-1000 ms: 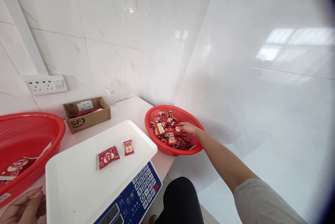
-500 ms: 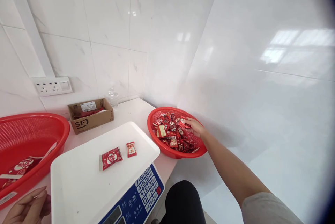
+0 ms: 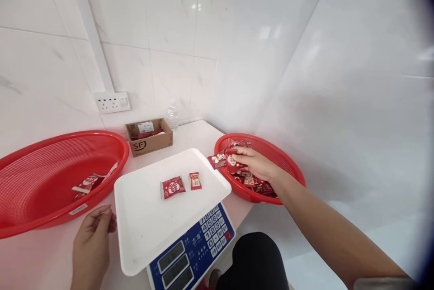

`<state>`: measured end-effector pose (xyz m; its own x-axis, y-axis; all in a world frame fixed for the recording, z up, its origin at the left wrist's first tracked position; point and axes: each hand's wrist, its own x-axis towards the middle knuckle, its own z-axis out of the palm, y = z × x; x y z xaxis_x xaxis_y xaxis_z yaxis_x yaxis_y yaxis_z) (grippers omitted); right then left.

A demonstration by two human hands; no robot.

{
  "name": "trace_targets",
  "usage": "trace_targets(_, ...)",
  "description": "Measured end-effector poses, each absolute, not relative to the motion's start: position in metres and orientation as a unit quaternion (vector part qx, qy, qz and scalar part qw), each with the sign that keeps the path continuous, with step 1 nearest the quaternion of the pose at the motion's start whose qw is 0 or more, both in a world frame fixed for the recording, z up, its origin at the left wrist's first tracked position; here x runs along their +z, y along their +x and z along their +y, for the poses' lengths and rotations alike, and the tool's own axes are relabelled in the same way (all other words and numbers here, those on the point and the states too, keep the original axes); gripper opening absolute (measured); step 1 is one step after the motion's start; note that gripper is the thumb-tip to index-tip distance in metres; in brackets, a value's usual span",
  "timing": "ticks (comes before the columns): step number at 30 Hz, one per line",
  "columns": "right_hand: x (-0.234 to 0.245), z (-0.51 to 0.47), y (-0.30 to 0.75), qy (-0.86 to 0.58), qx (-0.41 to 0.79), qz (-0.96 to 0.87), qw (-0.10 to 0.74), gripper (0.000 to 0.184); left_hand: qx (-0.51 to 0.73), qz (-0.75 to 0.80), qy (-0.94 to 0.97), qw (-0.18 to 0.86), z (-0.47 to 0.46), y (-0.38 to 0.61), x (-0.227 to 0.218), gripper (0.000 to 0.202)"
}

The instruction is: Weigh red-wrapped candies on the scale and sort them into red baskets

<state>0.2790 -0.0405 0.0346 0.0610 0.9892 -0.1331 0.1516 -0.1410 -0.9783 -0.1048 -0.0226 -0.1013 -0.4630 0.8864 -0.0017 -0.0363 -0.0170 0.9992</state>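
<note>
White and smooth, the table (image 3: 195,129) runs with its far edge along a grey-veined tile wall (image 3: 172,73), where small patches of light reflect. Down that wall comes a white conduit (image 3: 91,27), ending at a socket plate (image 3: 112,102) with a switch. Glossy pale panels (image 3: 339,113) rise on the right, beyond the table's right edge.

Along the far edge stand an open cardboard box (image 3: 149,146) marked SF, something red inside it, and just beside it, towards the far right corner, a clear plastic bottle (image 3: 172,116). A red basket (image 3: 68,140) fills the table's left part, with a red and white packet (image 3: 90,181) at its bottom. Near the front edge is a scale (image 3: 190,254) with a blue keypad; its white tray (image 3: 142,217) carries a larger red packet (image 3: 173,187) and a smaller one (image 3: 195,181), lying apart.

At the right edge sits a second red basket (image 3: 294,168), heaped with small wrapped packets (image 3: 262,187). Over its left rim the right hand (image 3: 256,163) pinches red packets (image 3: 233,161), one end reaching towards the tray's far right corner. The left hand (image 3: 93,240), thumb and fingertips pressed together, is just beside the tray's left edge; whether anything is between them I cannot tell.
</note>
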Motion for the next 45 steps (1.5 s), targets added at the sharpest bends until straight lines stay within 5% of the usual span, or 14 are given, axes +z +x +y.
trace_targets(6,0.019,-0.031,0.221,-0.513,0.422,-0.708,0.238,0.021,0.611,0.588,0.355,0.394,-0.028,-0.103,-0.094,0.034)
trace_targets(17,0.017,-0.018,0.191,-0.551,0.148,-0.752,0.33,0.02,0.592,0.598,0.36,0.403,-0.029,-0.103,-0.092,0.032)
trace_targets(33,-0.002,-0.036,0.18,-0.545,0.214,-0.789,0.187,0.053,0.602,0.58,0.37,0.405,-0.03,-0.102,-0.091,0.032)
trace_targets(45,-0.009,-0.04,0.168,-0.513,0.239,-0.814,0.131,0.057,0.595,0.583,0.374,0.407,-0.029,-0.102,-0.093,0.034)
